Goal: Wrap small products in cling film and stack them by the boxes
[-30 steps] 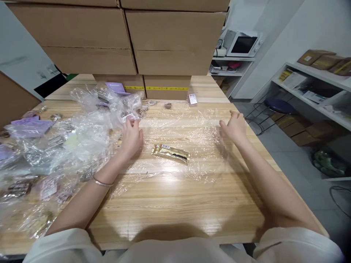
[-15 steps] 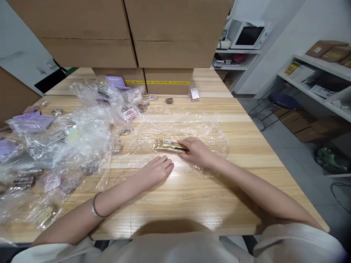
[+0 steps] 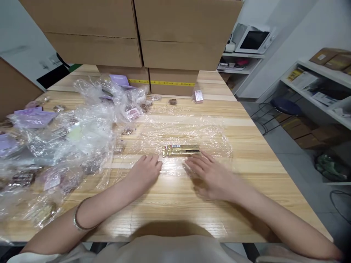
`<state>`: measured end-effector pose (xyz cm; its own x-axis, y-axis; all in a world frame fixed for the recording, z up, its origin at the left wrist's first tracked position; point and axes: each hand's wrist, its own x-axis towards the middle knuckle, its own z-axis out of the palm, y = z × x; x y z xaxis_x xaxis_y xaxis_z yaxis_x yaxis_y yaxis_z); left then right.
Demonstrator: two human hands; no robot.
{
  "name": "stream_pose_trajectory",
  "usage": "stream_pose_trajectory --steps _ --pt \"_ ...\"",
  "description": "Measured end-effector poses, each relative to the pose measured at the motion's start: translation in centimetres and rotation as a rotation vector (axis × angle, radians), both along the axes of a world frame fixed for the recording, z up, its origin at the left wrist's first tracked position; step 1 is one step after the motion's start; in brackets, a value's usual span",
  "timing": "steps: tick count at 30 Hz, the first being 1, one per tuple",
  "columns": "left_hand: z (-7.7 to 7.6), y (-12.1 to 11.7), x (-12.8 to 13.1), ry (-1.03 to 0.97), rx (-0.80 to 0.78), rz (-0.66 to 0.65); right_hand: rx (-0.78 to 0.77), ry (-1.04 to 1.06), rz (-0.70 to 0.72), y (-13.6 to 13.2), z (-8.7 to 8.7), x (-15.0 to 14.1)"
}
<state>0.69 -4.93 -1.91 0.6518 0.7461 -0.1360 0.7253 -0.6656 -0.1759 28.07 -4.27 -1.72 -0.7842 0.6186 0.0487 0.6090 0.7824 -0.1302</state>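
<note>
A slim gold foil packet with a barcode label and a dark strip lies flat on a sheet of clear plastic film spread over the wooden table. My right hand is just below the packet's right end, open, its fingers apart and holding nothing. Left of the packet, my left hand rests at the near edge of the film with fingers curled in. Whatever those fingers hold, if anything, is hidden under the hand.
Crumpled clear plastic bags with small wrapped items cover the table's left side. Large cardboard boxes stand stacked at the back. A small labelled pack and a brown item lie before them. Shelves stand right.
My right hand has let go of the gold packet and drawn back toward me, its fingers opening. The packet now lies flat. My left hand has shifted slightly left.
</note>
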Motion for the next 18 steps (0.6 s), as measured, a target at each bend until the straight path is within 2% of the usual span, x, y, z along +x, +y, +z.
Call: stream_pose_trajectory --steps 2,4,8,12,16,18 --pt "1.6 0.4 -0.8 0.04 -0.084 0.069 0.064 -0.05 -0.029 -0.7 -0.3 0.4" --pt "3.2 1.1 -1.5 0.012 -0.18 0.12 0.058 -0.06 -0.083 -0.3 0.0 1.2" --pt "5.0 3.7 -2.7 -0.215 -0.309 0.236 -0.152 0.078 -0.272 3.1 1.4 3.4" --pt "4.9 7.0 -4.0 -0.303 -0.35 0.365 -0.379 0.176 -0.481 7.6 1.9 5.1" --pt "4.2 9.8 -5.7 -0.248 -0.516 0.314 -0.418 0.124 -0.575 11.1 1.2 6.0" --pt "4.0 11.0 -6.7 -0.173 -0.632 0.313 -0.529 0.12 -0.568 12.5 0.8 6.6"
